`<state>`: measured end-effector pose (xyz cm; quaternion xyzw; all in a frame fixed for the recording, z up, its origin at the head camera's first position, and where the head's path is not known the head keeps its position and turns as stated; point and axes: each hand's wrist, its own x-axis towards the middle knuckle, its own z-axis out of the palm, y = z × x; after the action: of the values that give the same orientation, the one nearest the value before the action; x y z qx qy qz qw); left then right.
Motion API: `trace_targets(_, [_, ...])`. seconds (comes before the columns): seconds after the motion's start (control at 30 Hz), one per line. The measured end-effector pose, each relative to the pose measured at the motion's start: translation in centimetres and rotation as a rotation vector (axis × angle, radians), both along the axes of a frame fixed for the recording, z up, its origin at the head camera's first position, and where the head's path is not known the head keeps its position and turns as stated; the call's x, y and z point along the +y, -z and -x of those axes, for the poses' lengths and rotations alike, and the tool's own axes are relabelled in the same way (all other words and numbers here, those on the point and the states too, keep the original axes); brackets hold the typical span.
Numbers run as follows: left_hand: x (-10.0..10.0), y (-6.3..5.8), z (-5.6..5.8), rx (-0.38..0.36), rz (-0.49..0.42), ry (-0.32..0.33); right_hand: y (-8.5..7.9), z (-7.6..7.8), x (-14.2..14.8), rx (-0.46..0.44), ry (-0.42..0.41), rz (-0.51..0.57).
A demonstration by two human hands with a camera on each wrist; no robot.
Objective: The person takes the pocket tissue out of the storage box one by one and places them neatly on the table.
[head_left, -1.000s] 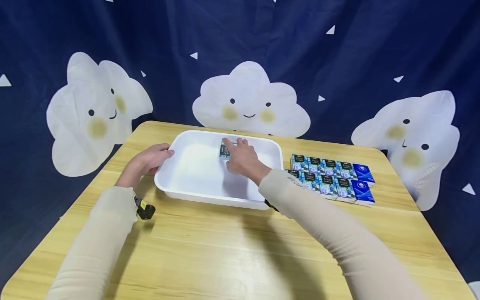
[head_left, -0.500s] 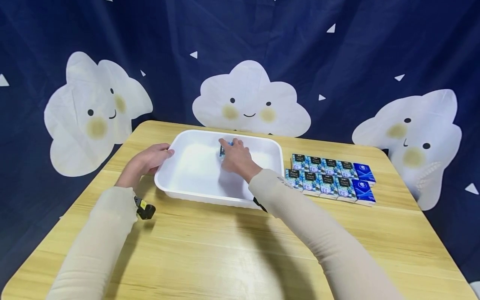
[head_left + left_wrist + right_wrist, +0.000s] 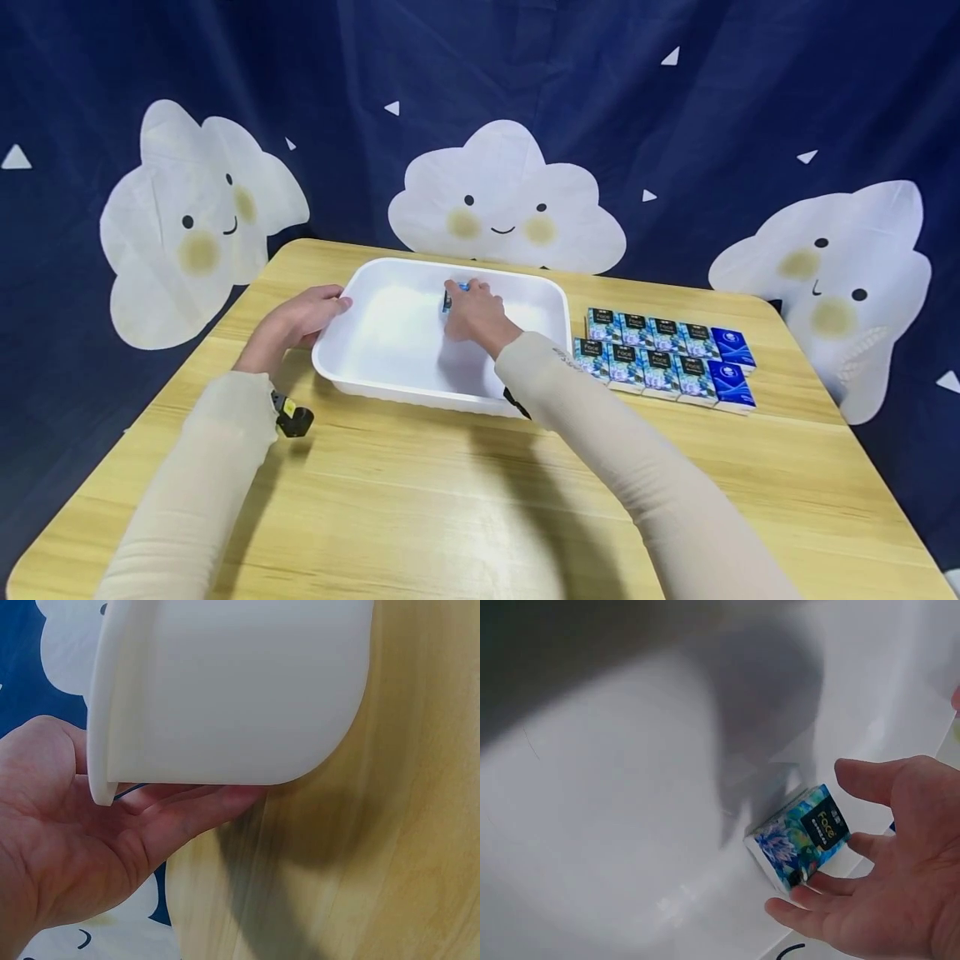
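Note:
A white plastic tray (image 3: 397,333) sits on the table. My left hand (image 3: 303,318) grips its left end, the thumb over the rim and the fingers along the outside wall, as the left wrist view shows the hand (image 3: 112,825) from below. My right hand (image 3: 477,317) reaches down inside the tray near the back wall. Under it lies a small tissue pack (image 3: 802,838) with blue floral print and a dark "Face" label. In the right wrist view, the fingers (image 3: 810,919) are spread at the pack's edge and the thumb stands apart from it.
Two rows of similar floral tissue packs (image 3: 660,371) stand right of the tray, with plain blue packs (image 3: 729,383) at their right end. A dark blue curtain (image 3: 337,75) with white clouds hangs behind the wooden table (image 3: 420,500).
Over the last second my right hand has shifted slightly left over the tissue pack, and its fingers have come lower around it. The left hand keeps its place on the tray.

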<state>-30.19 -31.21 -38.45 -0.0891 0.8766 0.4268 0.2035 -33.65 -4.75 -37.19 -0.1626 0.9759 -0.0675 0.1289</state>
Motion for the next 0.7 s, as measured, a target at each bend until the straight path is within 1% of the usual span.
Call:
trace_targets(0.1, [0.0, -0.1, -0.1, -0.001, 0.01, -0.005, -0.3, 0.1, 0.0, -0.012, 0.001, -0.024])
trace_targets(0.17, [0.0, -0.1, -0.1, 0.0, 0.015, -0.009, -0.6, 0.1, 0.0, -0.031, 0.005, -0.022])
trace_targets(0.33, [0.0, 0.0, 0.0, -0.001, 0.018, -0.012, -1.5, 0.4, 0.2, -0.12, 0.02, 0.018])
trace_targets(0.4, [0.1, 0.0, -0.1, 0.002, 0.014, -0.01, -1.9, 0.5, 0.3, -0.159, 0.028, 0.02])
trace_targets(0.5, [0.1, 0.0, -0.1, 0.008, 0.013, -0.009, -2.3, 0.6, 0.4, -0.191, 0.041, 0.007])
trace_targets(0.6, [0.2, 0.0, 0.0, 0.007, 0.016, -0.011, -2.5, 0.4, 0.4, -0.185, 0.047, -0.023])
trace_targets(0.7, [0.1, 0.0, 0.0, 0.007, 0.026, -0.011, -2.8, 0.1, 0.3, -0.183, 0.072, -0.046])
